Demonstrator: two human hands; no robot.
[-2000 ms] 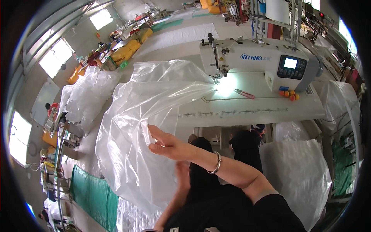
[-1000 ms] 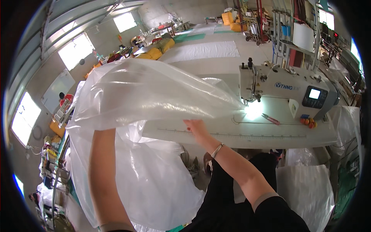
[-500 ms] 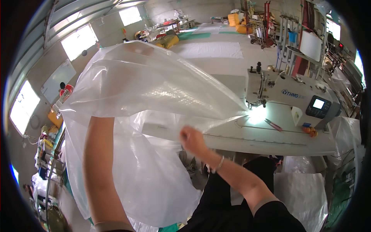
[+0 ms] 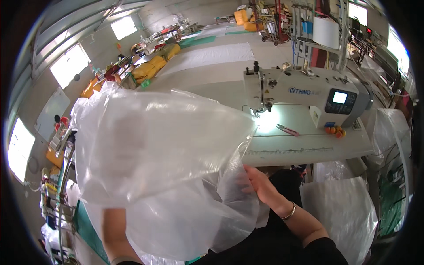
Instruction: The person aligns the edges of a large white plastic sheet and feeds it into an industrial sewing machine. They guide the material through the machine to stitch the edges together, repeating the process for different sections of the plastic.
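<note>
The large clear plastic bag (image 4: 159, 154) hangs spread in the air at the left, near of the white bench (image 4: 309, 143). The right hand (image 4: 258, 182) pinches its crinkled lower edge. The left hand is hidden inside the film, only its forearm (image 4: 115, 234) showing, so its grip cannot be told. To handle this well, keep the film taut between both arms and clear of the white sewing machine (image 4: 304, 95) and its needle.

Left grip (image 4: 115, 194) behind clear plastic bag (image 4: 163, 150)
</note>
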